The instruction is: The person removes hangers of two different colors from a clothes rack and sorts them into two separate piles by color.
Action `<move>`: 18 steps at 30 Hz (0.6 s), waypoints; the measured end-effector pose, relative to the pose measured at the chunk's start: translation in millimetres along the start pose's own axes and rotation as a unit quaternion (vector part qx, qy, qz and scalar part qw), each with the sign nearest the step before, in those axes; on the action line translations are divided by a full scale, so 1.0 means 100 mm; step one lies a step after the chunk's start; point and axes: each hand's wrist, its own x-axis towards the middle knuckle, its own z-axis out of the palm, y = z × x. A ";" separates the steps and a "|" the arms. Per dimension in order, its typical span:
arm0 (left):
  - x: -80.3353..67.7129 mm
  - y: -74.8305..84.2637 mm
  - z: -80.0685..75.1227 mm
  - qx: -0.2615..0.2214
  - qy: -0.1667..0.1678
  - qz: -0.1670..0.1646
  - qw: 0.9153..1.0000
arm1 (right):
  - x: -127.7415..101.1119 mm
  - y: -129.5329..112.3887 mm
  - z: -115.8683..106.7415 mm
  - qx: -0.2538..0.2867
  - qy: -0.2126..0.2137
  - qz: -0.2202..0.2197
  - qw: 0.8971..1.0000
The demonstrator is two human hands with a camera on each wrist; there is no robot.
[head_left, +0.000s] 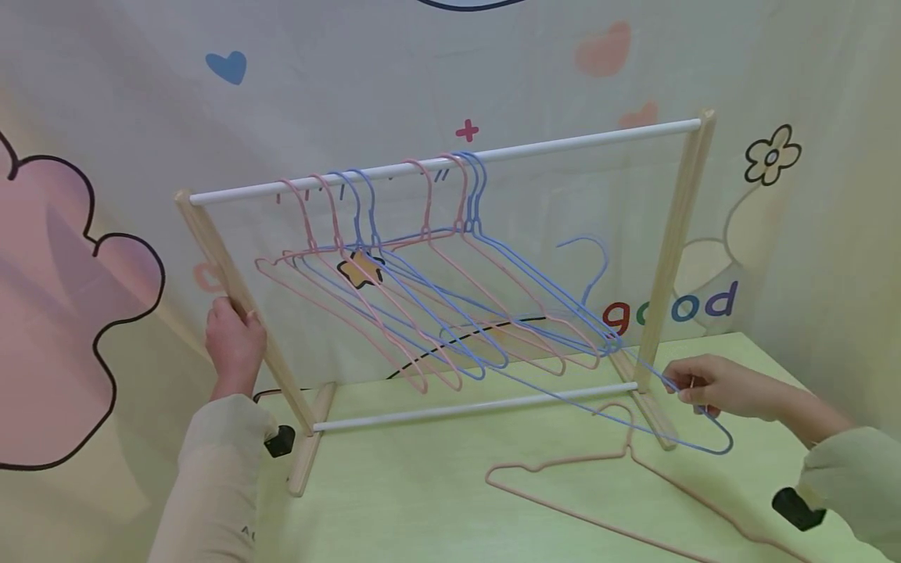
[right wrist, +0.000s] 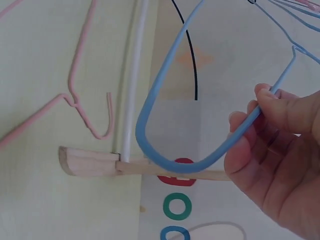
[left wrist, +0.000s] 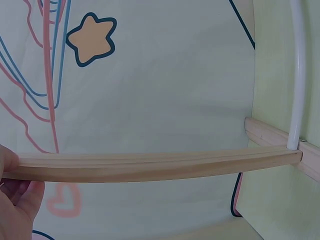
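"good" in coloured letters – on the backdrop cloth

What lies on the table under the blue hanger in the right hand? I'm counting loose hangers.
One pink hanger lies flat on the table beneath the blue hanger; its far end runs out of frame.

Pale wooden rack with white rails carries pink and blue wire hangers. A loose blue wire hanger and pink wire hanger show against the light green bench. The cream backdrop bears hearts, a flower and a star.
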 end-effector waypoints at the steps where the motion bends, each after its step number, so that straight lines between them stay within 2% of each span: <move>1: 0.00 0.00 0.00 0.000 -0.001 -0.001 1.000 | 0.02 0.02 0.04 0.008 -0.005 0.002 1.000; 9: 0.01 0.01 0.01 0.004 0.005 0.004 1.000 | 0.16 0.11 0.33 0.056 -0.027 -0.015 0.998; 18: 0.01 0.01 0.01 0.004 0.003 -0.003 1.000 | 0.30 0.16 0.63 0.116 -0.072 -0.016 0.991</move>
